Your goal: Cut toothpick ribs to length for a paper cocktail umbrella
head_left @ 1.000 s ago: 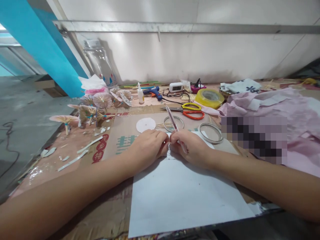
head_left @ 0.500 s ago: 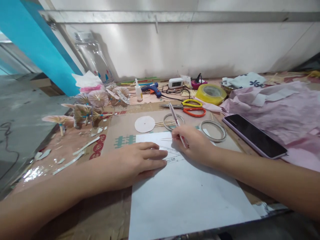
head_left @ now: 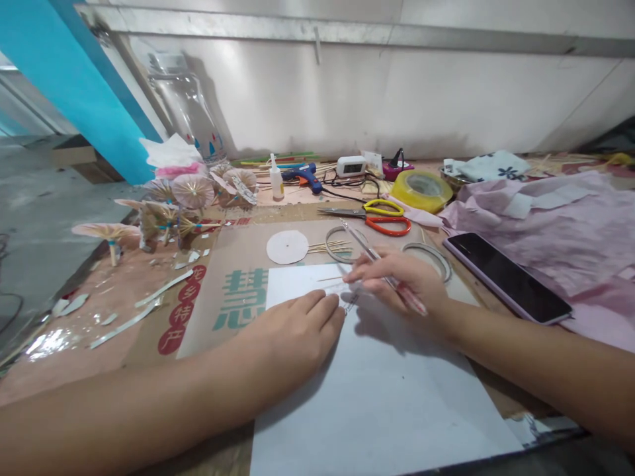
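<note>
My right hand is closed around a clear pen that slants up to the left. Its fingertips also pinch a thin wooden stick above the paper. My left hand lies palm down, its fingers bent and pressed together over a clear ruler, mostly hidden. Under both hands is a white sheet of paper on a printed cardboard piece. Just beyond the sheet are a white paper disc, several thin sticks and a metal ring.
Scissors, yellow tape, a glue bottle and a glue gun lie behind. At right are a phone and pink cloth. Small paper umbrellas stand at left; a second ring is near my right hand.
My left hand has slid right over the ruler and its fingers have curled. My right hand has tilted the pen back, off the paper, and now pinches the thin stick.
</note>
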